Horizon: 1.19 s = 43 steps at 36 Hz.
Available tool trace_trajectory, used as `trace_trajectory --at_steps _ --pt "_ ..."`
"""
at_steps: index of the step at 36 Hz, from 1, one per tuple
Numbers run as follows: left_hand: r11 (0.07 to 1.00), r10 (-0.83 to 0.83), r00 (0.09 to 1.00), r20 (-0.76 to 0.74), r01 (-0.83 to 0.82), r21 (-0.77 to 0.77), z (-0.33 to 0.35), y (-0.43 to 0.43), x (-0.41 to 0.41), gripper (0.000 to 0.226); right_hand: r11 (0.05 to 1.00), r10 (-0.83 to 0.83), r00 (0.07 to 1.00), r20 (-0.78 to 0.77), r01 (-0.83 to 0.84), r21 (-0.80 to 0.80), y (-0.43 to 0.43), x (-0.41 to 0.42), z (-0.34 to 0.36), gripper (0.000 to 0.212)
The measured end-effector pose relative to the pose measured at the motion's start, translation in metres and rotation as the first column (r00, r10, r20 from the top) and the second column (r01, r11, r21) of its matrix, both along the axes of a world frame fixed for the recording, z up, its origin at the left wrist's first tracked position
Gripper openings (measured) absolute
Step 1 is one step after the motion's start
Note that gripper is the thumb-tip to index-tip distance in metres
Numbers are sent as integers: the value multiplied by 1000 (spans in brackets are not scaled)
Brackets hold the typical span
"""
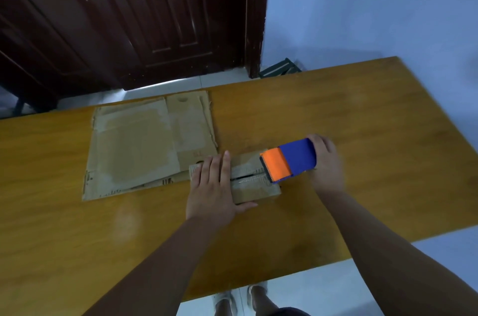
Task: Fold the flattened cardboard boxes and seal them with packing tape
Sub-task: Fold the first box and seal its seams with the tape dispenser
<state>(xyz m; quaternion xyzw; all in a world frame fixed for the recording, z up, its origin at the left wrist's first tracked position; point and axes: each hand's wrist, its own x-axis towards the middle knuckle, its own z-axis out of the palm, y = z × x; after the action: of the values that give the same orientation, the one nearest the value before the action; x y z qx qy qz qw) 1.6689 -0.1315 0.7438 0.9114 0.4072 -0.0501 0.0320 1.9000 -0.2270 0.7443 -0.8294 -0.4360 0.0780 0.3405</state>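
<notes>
A small folded cardboard box (254,187) lies on the wooden table (362,134) near its middle. My left hand (213,186) presses flat on the box's left part, fingers spread. My right hand (327,163) grips a blue and orange tape dispenser (288,160). The dispenser's orange toothed end rests at the right end of the box's centre seam, where shiny tape shows. A larger flattened cardboard box (137,144) lies flat to the left, and the small box touches its right corner.
The table's near edge runs just in front of my feet (240,300), and its far edge faces a dark wooden door (144,12). A dark folded object (280,68) lies on the floor beyond the table. The blue wall (375,5) is at right.
</notes>
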Motion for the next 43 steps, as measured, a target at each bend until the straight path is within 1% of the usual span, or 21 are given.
trace_trajectory --at_steps 2,5,11,15,18,20,23,25,27,30,32,34,38,43 --pt "1000 6 1000 -4 -6 -4 -1 1 0 126 999 10 1000 -14 -11 -39 0 4 -9 45" --pt "1000 3 1000 -3 -3 3 -2 1 0 126 997 -3 999 -40 0 -79 1 7 -17 46" --pt "1000 -5 1000 5 5 15 -2 1 0 121 999 -37 996 -79 34 -35 0 1 -25 40" --pt "998 -45 999 -3 45 32 -1 0 0 105 976 -119 991 59 128 -176 -2 -4 -35 51" --pt "997 -80 997 2 80 -5 1 0 1 95 954 -158 984 80 174 -246 -3 -8 -39 55" --pt "996 -79 997 -9 79 -29 0 0 4 96 948 -180 982 50 187 -258 -5 -9 -40 54" --pt "997 -41 998 -39 39 -63 -5 -2 13 105 952 -175 985 -4 168 -256 -8 -10 -41 52" --pt "996 -63 997 -43 60 -66 -7 -5 24 110 954 -167 986 -15 158 -255 -9 -11 -41 50" --pt "991 -125 991 -53 122 -54 -7 -7 36 113 953 -142 990 -6 135 -270 -9 -12 -40 50" --pt "982 -181 980 -83 176 -67 -7 -6 50 122 934 -53 998 14 55 -353 -6 -13 -34 57" --pt "982 -184 980 -81 179 -68 -6 -2 52 121 912 6 1000 26 5 -409 -4 -15 -30 66" --pt "980 -191 978 -79 186 -66 -5 3 46 118 905 50 998 32 -32 -424 -2 -16 -25 74" --pt "984 -179 979 -99 177 -33 -4 9 26 114 870 169 985 -23 -160 -466 8 -20 -13 82" --pt "984 -177 980 -94 178 -6 -2 18 -7 114 819 327 941 -88 -328 -471 24 -34 -1 83"
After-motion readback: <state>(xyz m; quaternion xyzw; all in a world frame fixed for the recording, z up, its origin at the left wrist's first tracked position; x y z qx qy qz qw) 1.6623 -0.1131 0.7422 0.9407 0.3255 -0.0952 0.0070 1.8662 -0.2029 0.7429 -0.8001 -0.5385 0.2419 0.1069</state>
